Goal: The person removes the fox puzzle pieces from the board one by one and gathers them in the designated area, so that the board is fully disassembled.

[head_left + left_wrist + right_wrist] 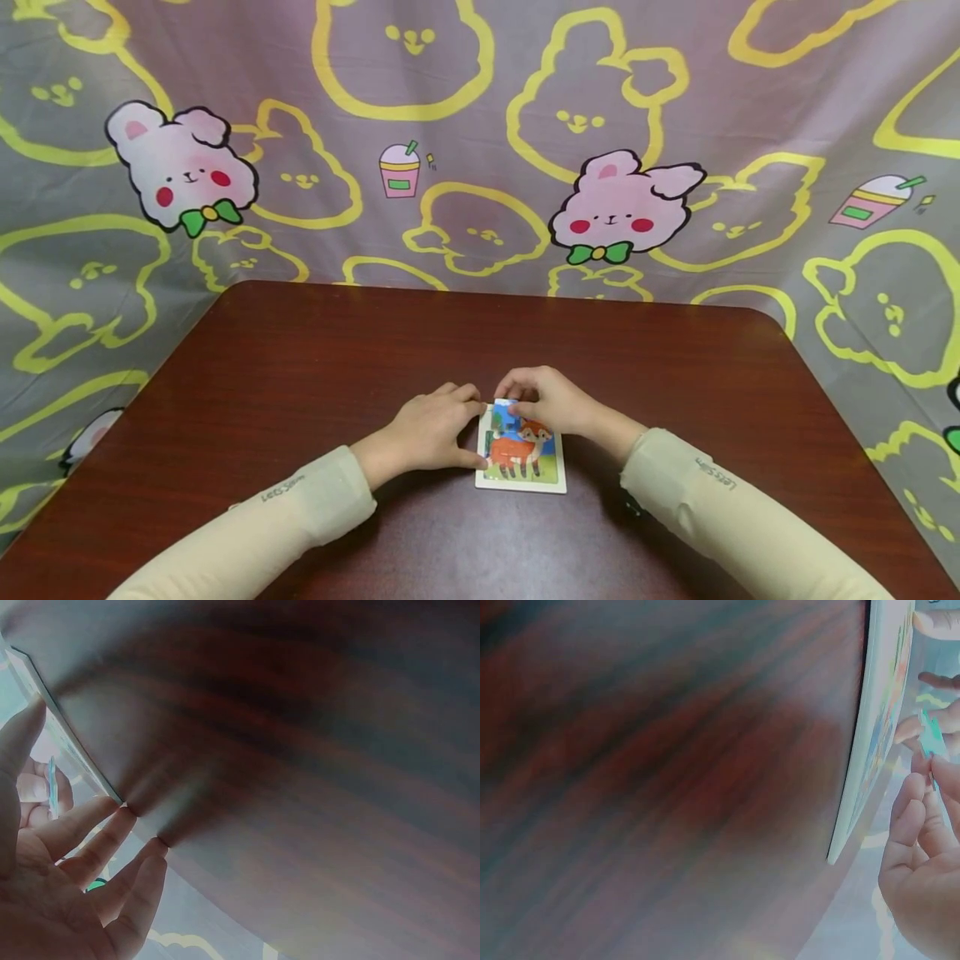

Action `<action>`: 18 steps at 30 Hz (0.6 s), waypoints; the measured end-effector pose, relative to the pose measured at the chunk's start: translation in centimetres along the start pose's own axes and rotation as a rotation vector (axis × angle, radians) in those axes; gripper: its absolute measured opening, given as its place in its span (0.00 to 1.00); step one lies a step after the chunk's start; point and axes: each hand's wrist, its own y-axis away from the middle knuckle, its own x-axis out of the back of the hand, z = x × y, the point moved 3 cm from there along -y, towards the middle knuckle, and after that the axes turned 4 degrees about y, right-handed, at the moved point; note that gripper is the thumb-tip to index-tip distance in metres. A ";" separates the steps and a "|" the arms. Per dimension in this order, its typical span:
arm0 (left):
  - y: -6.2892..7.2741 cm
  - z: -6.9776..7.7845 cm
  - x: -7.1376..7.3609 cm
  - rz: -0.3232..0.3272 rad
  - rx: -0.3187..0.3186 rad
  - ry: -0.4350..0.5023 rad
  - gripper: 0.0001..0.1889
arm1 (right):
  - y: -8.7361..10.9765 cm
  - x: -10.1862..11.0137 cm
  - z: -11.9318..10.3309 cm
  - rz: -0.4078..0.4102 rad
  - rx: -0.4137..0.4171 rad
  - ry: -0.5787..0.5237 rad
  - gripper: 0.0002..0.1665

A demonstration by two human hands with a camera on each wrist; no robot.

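Blue piece [503, 418], right grip [551, 402] pinching it, left grip [432, 432] spread, seems edge-on only wrist-side.

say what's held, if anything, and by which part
The right grip pinches a blue puzzle piece near its right edge (head view); the left grip touches the board.

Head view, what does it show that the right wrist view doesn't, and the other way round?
Head view only: the orange animal picture face-on, both sleeves, and pink rabbit heads on the backdrop.

Right wrist view only: the puzzle piece nearly edge-on, with a gap between it and the board.

Both: the right hand pinching that piece, the left hand at the board, and the brown tabletop.
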 end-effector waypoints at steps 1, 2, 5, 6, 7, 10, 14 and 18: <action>0.0 0.0 0.0 0.000 0.002 0.002 0.38 | 0.1 0.1 0.1 0.003 -0.002 -0.002 0.08; 0.0 0.0 0.0 0.000 0.003 0.003 0.38 | 0.1 0.2 0.2 0.005 -0.003 -0.004 0.08; 0.0 0.0 0.0 -0.001 0.006 0.008 0.37 | 0.3 0.5 0.5 0.009 -0.001 -0.013 0.08; 0.0 0.0 0.0 -0.001 0.008 0.009 0.37 | 0.4 0.6 0.5 0.012 0.001 -0.014 0.08; 0.0 0.0 0.0 -0.002 0.009 0.009 0.37 | 0.5 0.7 0.6 0.014 0.003 -0.016 0.08; 0.0 0.0 0.0 -0.007 0.015 0.021 0.37 | 0.7 1.1 0.8 0.016 0.004 -0.036 0.08; 0.0 0.1 -0.1 -0.014 0.020 0.033 0.38 | 1.1 1.6 1.2 0.024 -0.007 -0.067 0.08; -0.2 0.2 0.0 -0.030 0.022 0.022 0.38 | 1.5 2.3 1.7 0.038 -0.014 -0.082 0.08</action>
